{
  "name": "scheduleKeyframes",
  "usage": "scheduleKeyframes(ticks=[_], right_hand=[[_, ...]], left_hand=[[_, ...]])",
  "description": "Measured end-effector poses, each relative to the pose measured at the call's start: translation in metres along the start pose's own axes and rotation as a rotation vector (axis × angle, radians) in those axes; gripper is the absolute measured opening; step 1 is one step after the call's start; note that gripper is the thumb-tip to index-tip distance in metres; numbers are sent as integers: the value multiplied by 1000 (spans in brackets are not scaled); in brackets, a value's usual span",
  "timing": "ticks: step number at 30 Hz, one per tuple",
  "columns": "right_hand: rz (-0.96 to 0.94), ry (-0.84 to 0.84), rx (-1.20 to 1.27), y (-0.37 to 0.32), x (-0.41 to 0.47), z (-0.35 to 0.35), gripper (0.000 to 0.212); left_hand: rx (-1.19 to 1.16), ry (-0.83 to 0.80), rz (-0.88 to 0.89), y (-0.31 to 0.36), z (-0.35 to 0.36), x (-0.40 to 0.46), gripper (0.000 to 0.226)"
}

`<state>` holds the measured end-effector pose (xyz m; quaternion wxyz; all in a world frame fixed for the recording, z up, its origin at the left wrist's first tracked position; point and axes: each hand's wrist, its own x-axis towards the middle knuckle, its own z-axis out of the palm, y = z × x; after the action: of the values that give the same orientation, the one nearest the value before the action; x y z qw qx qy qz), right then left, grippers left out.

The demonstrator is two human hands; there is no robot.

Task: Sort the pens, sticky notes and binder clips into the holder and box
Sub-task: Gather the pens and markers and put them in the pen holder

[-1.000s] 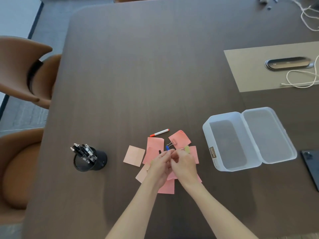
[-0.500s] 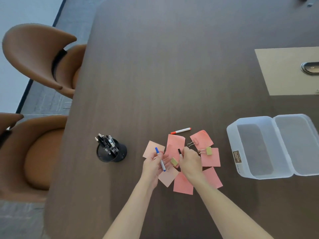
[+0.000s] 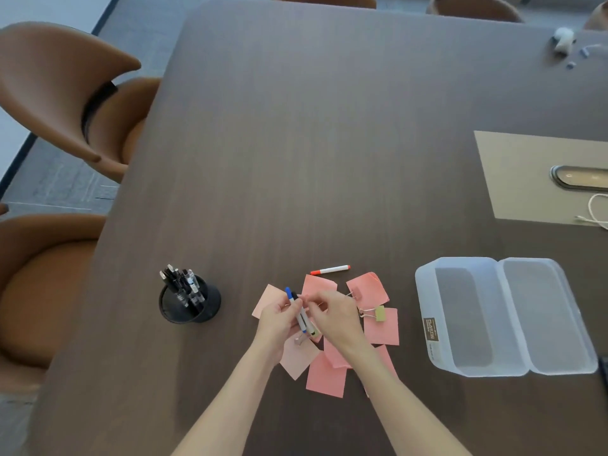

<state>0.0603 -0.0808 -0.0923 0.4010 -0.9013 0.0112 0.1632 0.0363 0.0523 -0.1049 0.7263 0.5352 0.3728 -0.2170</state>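
Two pens were held side by side in the left hand (image 3: 279,319), the fingers curled round their middles. The blue-capped pen (image 3: 297,311) and the black-capped pen (image 3: 304,315) lay nearly parallel, their long axes running from the caps, up and slightly left, down toward the person and slightly right. The right hand (image 3: 335,319) was brought up against them from the other side, its fingertips bent at the upper barrels; whether they were pinched there could not be told.

A third pen with an orange cap (image 3: 330,269) lay flat on the desk (image 3: 296,143) beyond the hands, its long axis almost left to right, the cap pointing left. Pink sticky notes (image 3: 381,327) were scattered under and around the hands. A tan binder clip (image 3: 378,313) was seen on one note to the right. The black holder (image 3: 189,302), already stocked with pens leaning up and left, stood to the left of the hands. The clear box (image 3: 460,315), its lid (image 3: 546,315) folded open to the right, sat well to the right.
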Motion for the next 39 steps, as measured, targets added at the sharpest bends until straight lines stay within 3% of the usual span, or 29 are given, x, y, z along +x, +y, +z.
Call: scheduleKeyframes(ticks=[8, 13, 15, 18, 21, 29, 33, 39], right_hand=[[-192, 68, -677, 30, 82, -20, 27], [-220, -47, -780, 35, 101, -24, 16], [-189, -52, -669, 29, 102, -26, 12], [-51, -57, -245, 0, 87, -32, 8], [-11, -221, -35, -29, 63, -34, 5], [10, -294, 68, -58, 34, -16, 7], [-82, -311, 63, -89, 28, 5, 6], [-257, -305, 58, -151, 23, 51, 5]], left_hand=[[-29, 66, 0, 15, 3, -1, 18], [-29, 109, -18, 21, 7, 0, 18], [-25, 115, 2, 23, 8, 0, 22], [28, 138, 52, 28, 7, 0, 24], [10, 115, 135, 41, 4, -4, 12], [176, 193, 331, 62, -21, -30, 10], [319, 317, 473, 71, -50, -53, 12], [312, 463, 601, 88, -109, -77, 14]])
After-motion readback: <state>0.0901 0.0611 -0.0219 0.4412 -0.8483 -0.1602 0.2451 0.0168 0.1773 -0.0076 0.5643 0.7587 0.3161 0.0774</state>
